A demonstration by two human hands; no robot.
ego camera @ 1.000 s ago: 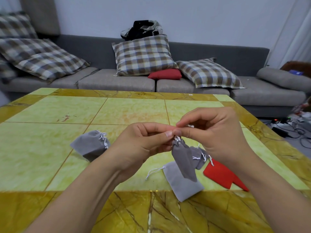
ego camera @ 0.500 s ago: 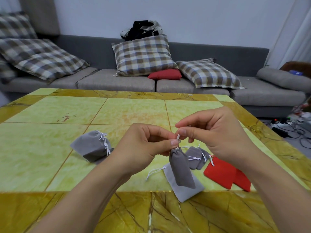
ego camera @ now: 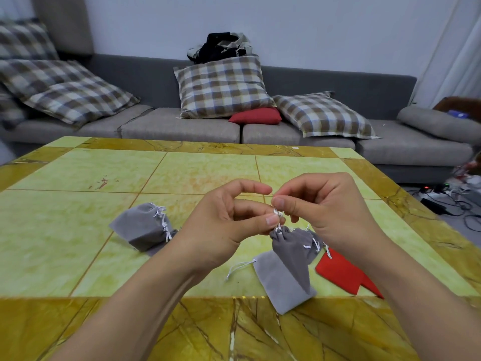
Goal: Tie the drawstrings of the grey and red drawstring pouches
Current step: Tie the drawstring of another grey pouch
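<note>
Currently, step: knotting the cord of one grey pouch, judged mid-tie.
Left hand: thumb and finger pinch the white drawstring at the neck.
Right hand: fingertips pinch the same cord from above.
Pouch position: hangs from the cord, just above the surface.
Handling: soft, light cloth; thin cord likely slips, so grip close to the gathered neck.
Waiting: red pouches, flat light grey pouch.

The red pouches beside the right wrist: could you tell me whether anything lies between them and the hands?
Nothing blocks them. The red pouches lie flat and uncovered beside the right hand, though both it and the left hand are pinching the drawstring of a grey pouch.
</note>
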